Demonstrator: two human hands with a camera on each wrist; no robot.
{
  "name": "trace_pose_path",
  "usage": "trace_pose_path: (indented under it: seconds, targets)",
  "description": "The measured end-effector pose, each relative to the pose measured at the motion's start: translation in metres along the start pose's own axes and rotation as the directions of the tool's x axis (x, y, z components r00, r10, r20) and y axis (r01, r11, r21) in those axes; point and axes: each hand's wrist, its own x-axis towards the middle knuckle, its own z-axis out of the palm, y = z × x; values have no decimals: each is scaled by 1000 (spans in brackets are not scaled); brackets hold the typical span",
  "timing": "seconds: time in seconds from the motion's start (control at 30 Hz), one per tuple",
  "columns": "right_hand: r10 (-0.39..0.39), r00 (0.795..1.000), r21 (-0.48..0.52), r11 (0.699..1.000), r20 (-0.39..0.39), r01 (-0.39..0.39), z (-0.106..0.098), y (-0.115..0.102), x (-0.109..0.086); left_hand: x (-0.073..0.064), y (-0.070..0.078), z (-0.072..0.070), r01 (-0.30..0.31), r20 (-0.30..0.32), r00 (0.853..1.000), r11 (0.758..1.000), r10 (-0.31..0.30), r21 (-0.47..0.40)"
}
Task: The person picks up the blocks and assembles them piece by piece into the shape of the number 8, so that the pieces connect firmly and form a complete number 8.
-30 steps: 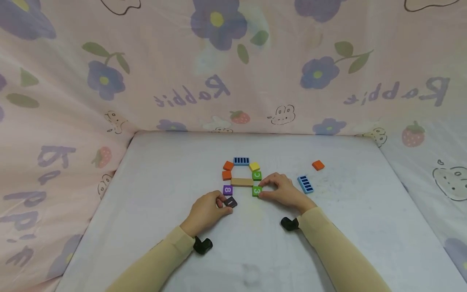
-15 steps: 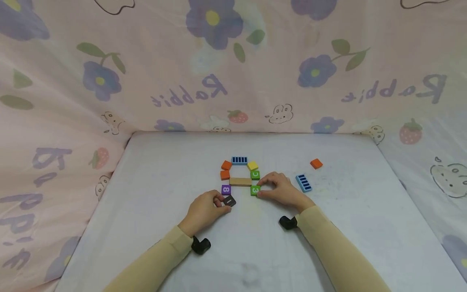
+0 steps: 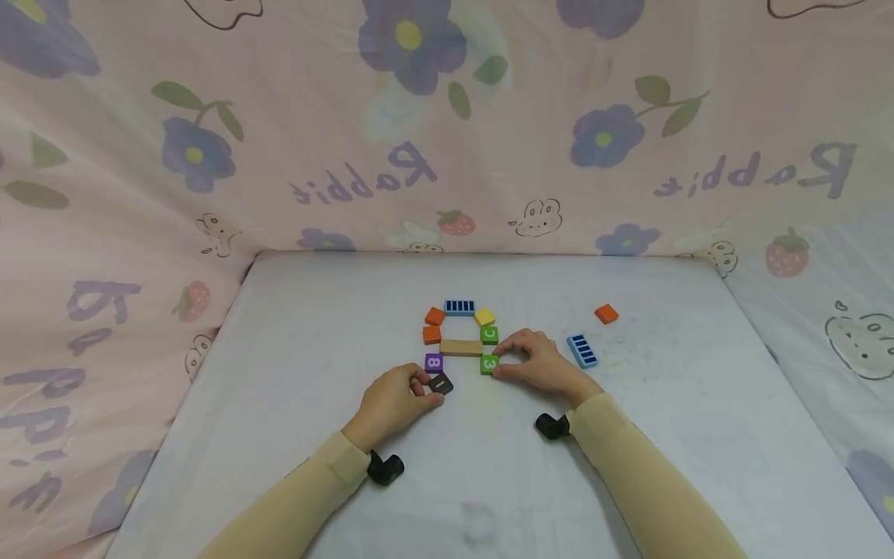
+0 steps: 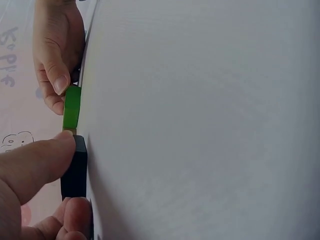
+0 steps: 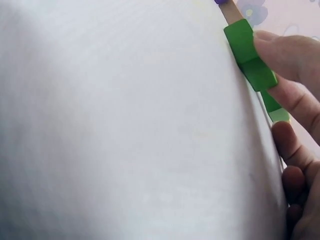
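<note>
In the head view my left hand (image 3: 391, 400) pinches a black tile block (image 3: 441, 383) with a light dash, set askew just below a purple block (image 3: 434, 362) marked 8. The left wrist view shows thumb and fingertips at opposite ends of that black block (image 4: 75, 170). My right hand (image 3: 541, 365) holds the edge of a green block (image 3: 487, 363) marked 3; its thumb presses the green side (image 5: 245, 45) in the right wrist view. Above lies a wooden strip (image 3: 461, 348), then a ring of orange (image 3: 431, 335), blue slotted (image 3: 459, 307), yellow (image 3: 484, 317) and green (image 3: 489, 335) blocks.
Right of the right hand lie a loose blue slotted block (image 3: 582, 351) and an orange block (image 3: 606, 314) on the white table (image 3: 321, 310). A flower-printed cloth (image 3: 279, 116) rises behind and at both sides. Black devices (image 3: 386, 468) sit at the wrists.
The whole head view has shifted slightly. Hands and blocks keep their places relative to one another.
</note>
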Motion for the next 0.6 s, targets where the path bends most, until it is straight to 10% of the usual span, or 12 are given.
trace_pose_path:
  seconds: [0.37, 0.6]
  targets:
    - [9, 999, 61, 998, -38, -7, -10, 0, -13, 0, -5, 0, -18, 2, 1000, 1000, 18, -12]
    - [-5, 968, 51, 999, -249, 18, -59, 18, -29, 1, -5, 0, -19, 0, 1000, 1000, 19, -16]
